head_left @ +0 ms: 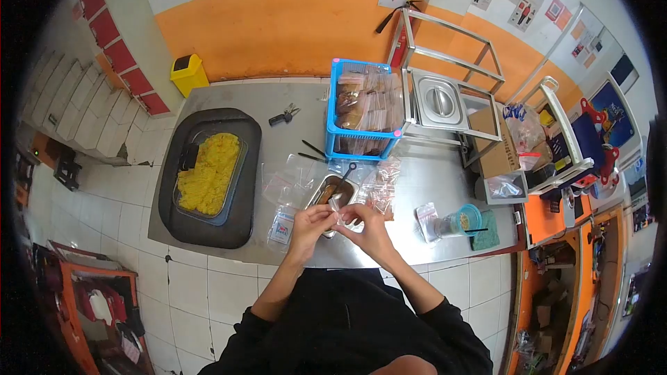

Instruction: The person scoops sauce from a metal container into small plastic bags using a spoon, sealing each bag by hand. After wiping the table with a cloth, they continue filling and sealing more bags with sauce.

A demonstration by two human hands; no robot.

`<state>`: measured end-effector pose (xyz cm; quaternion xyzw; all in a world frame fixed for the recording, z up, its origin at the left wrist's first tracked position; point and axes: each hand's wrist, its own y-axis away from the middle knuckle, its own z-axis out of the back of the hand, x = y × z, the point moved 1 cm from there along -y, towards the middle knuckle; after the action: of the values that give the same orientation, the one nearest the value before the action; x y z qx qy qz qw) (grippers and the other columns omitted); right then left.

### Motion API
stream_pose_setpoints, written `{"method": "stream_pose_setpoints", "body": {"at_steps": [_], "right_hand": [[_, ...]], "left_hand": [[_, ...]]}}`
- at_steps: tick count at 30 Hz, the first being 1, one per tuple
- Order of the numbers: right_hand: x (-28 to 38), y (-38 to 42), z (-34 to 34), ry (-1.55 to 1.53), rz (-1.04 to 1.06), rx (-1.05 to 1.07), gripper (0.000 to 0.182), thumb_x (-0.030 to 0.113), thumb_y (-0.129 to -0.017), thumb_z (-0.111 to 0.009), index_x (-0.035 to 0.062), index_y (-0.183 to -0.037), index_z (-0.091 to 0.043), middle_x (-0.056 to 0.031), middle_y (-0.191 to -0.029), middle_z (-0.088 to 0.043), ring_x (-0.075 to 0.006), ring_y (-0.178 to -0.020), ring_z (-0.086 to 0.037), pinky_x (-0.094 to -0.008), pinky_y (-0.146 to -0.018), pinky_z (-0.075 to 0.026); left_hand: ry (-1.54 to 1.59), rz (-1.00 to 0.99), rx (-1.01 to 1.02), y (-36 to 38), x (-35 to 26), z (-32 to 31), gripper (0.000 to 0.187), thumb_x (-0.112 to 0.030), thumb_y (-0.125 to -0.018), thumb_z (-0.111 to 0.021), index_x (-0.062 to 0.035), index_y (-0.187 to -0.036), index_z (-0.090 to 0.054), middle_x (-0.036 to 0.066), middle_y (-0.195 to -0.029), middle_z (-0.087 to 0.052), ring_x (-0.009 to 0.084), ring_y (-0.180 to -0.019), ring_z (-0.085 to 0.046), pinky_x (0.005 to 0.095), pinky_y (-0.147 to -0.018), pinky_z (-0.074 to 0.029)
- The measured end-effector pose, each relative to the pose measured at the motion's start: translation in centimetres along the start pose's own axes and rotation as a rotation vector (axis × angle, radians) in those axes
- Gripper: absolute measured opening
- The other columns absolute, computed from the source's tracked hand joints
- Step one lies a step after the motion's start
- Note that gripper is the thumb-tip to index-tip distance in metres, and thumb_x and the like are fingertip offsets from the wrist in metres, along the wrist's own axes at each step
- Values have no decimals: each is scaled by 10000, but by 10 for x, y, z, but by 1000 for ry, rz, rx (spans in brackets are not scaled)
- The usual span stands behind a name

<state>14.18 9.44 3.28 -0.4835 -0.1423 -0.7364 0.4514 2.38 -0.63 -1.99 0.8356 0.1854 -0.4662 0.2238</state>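
Small clear bag [335, 203]: at the meeting point of both hands' fingertips, seen over the steel container; jutting from the fingertips away from the body.
Bag's long axis: apparently pointing away from the body, slightly tilted; mouth open or closed, cannot tell.
Nearer hand: neither; both in contact, one from each side.
Left hand [310, 226]: thumb and forefinger pressed together on the bag from the left, other fingers curled beneath; exact curl hard to tell.
Right hand [367, 226]: thumb and forefinger closing on the bag from the right, remaining fingers bent, knuckles facing away from the body.
Forearms: angled inward from bare elbows-down, black sleeves [258, 330] pushed back, wrists low over the table's near side.
Steel container [317, 189]: directly behind and below the fingertips, near end partly hidden by both hands; brown contents inside; height gap to the bag, cannot tell.
Dark-handled utensil [345, 176]: leaning out of the container's far side, away from the body.
Flat clear bags [288, 179]: on the steel table [278, 142], left of the container, near the left hand.
Printed packet [281, 226]: just left of the left hand.
Filled packets [381, 191]: right of the container, beyond the right hand.
Blue crate [365, 134]: farther out, past the container, loaded with brown-filled bags.
Yellow food [208, 173]: well apart, far left, in a black tray [243, 229].
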Motion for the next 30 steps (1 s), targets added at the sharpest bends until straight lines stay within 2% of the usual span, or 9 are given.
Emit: {"method": "stream_pose_setpoints", "body": {"at_steps": [2,6,12,14,15,17,20,27,30], "right_hand": [[-2,-2,-3,-148,-163,94,277,73,-725,-754,-23,-952,-628,-70,-823,-648,-127,-750,-617,-253,-684,-507],[-29,0,-10,-252,-194,120,259,121,-732,-755,-21,-914,-636,-85,-781,-664,-136,-715,-633,-255,-676,-510],[-27,3,-4,-666,-376,235,137,36,-780,-694,-51,-870,-641,-54,-790,-665,-101,-714,-625,-228,-689,-523],[-21,6,-8,-179,-121,121,162,127,-775,-675,-22,-824,-636,-103,-726,-655,-179,-649,-645,-294,-605,-506],[-16,6,-9,-180,-123,120,162,127,-775,-675,-22,-824,-636,-103,-726,-655,-179,-649,-645,-294,-605,-506],[-6,3,-11,216,-15,201,193,182,-765,-628,-10,-793,-627,-155,-719,-632,-293,-625,-629,-379,-568,-489],[-3,2,-15,128,20,253,200,205,-760,-593,6,-751,-613,-179,-698,-602,-366,-618,-589,-437,-567,-468],[-2,-9,-28,436,72,36,170,175,-745,-591,8,-717,-607,-167,-630,-588,-356,-588,-602,-435,-548,-479],[-8,-21,-12,496,-10,60,238,221,-738,-596,-13,-696,-614,-185,-653,-609,-358,-599,-619,-435,-568,-500]], "left_hand": [[-4,3,-14,2,-3,0,193,-44,-803,-682,35,-968,-621,83,-877,-656,107,-788,-620,213,-702,-497],[-32,-9,7,3,3,5,194,-39,-791,-695,26,-959,-623,86,-877,-657,110,-794,-622,215,-703,-499],[-15,-3,37,9,0,8,189,-25,-784,-697,17,-955,-628,67,-869,-655,100,-813,-617,210,-729,-492],[-112,-30,94,9,-1,7,180,-11,-793,-681,10,-954,-604,56,-868,-646,95,-819,-611,207,-743,-484],[-112,-28,95,8,2,8,180,-11,-793,-681,10,-954,-604,56,-868,-646,95,-819,-611,207,-743,-484],[-259,-160,136,5,8,11,199,27,-821,-627,-7,-981,-514,66,-869,-636,100,-814,-608,215,-740,-482],[-338,-139,82,13,2,12,242,60,-835,-578,-35,-987,-415,77,-854,-628,107,-806,-607,222,-733,-478],[-395,-358,-112,15,4,10,239,59,-819,-581,-27,-946,-397,102,-826,-624,142,-777,-619,247,-683,-477],[-737,-535,-307,21,-16,-1,173,50,-791,-592,-15,-872,-454,104,-776,-594,200,-717,-623,279,-644,-479]]}}
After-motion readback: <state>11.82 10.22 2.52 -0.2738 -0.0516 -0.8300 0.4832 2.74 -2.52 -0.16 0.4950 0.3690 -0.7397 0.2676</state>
